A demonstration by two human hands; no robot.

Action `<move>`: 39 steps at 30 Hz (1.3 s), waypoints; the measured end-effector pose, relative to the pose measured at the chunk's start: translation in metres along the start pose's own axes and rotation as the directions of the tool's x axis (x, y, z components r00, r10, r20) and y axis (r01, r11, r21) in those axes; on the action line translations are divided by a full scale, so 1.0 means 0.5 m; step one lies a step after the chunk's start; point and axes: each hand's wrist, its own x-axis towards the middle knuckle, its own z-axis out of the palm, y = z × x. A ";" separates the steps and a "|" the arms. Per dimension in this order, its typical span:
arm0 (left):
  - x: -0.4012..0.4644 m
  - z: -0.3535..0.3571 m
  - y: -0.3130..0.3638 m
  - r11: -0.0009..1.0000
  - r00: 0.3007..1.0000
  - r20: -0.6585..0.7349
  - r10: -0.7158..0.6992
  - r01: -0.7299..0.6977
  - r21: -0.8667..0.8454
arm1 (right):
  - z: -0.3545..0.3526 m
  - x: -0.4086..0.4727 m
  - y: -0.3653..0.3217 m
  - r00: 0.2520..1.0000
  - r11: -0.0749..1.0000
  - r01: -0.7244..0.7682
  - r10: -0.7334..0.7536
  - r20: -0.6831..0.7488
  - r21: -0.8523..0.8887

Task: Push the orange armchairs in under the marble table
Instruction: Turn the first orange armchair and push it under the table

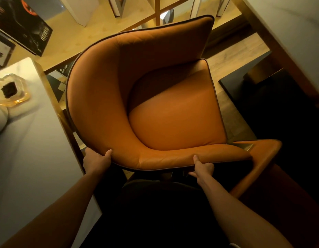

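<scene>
The word "Rabbitt" is showing in pale letters on a dark book spine (pixel 64 68) lying low at the far left, just beyond the chair's curved back. A dark poster (pixel 24 24) at the far left is carrying white lettering too small to read.

The orange chair (pixel 146 97) is filling the middle of the view, seen from above. Its open seat front is facing right, and its rounded backrest is curving round the left and near sides. The seat's long axis is running from the near left toward the far right.

The left hand (pixel 97 161) is gripping the near-left rim of the backrest, thumb lying on the inner leather and fingers wrapping under the outer edge. The right hand (pixel 202 167) is gripping the near rim further right, thumb pressing on top and fingers curling beneath. Both grips are closing round the rim.

A pale marble tabletop (pixel 26 140) is lying just left of the chair, its edge nearly touching the backrest, with a glass ashtray (pixel 11 91) sitting on it at the far left. Another pale tabletop (pixel 298 29) is showing at the far right. Part of a second orange chair (pixel 262 154) is appearing at the near right.
</scene>
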 end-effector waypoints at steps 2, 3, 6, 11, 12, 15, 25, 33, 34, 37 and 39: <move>-0.004 0.004 0.010 1.000 1.000 0.006 -0.014 0.014 0.008 | -0.002 0.004 -0.013 1.000 1.000 0.011 -0.011 -0.018 -0.020; -0.006 0.006 0.015 1.000 1.000 0.009 -0.018 0.018 0.010 | -0.003 0.006 -0.019 1.000 0.999 0.012 -0.013 -0.026 -0.031; -0.012 0.015 0.025 1.000 1.000 0.009 -0.018 0.018 -0.007 | -0.005 0.013 -0.036 0.998 0.998 0.018 -0.021 -0.058 -0.066; -0.022 0.035 0.052 0.998 0.999 -0.003 -0.050 0.050 -0.026 | -0.008 0.028 -0.068 0.993 0.995 0.071 -0.077 -0.085 -0.071; -0.024 0.039 0.059 0.998 0.998 -0.007 -0.059 0.059 -0.030 | -0.009 0.030 -0.076 0.993 0.995 0.073 -0.079 -0.086 -0.071; -0.031 0.052 0.079 0.994 0.996 -0.023 -0.090 0.088 -0.066 | -0.013 0.036 -0.099 0.991 0.993 0.087 -0.095 -0.092 -0.084; -0.042 0.095 0.129 0.982 0.984 -0.075 -0.160 0.151 -0.114 | -0.014 0.069 -0.163 0.984 0.991 0.117 -0.125 -0.128 -0.071; -0.054 0.108 0.152 0.977 0.977 -0.082 -0.197 0.189 -0.095 | -0.020 0.090 -0.183 0.982 0.991 0.103 -0.115 -0.151 -0.090; -0.058 0.111 0.155 0.977 0.977 -0.081 -0.199 0.191 -0.093 | -0.022 0.092 -0.188 0.980 0.990 0.112 -0.125 -0.156 -0.088; -0.074 0.126 0.167 0.980 0.980 -0.072 -0.186 0.180 -0.079 | -0.032 0.105 -0.203 0.973 0.985 0.138 -0.155 -0.174 -0.106; -0.084 0.136 0.174 0.982 0.982 -0.063 -0.180 0.176 -0.074 | -0.039 0.114 -0.217 0.968 0.983 0.146 -0.166 -0.187 -0.115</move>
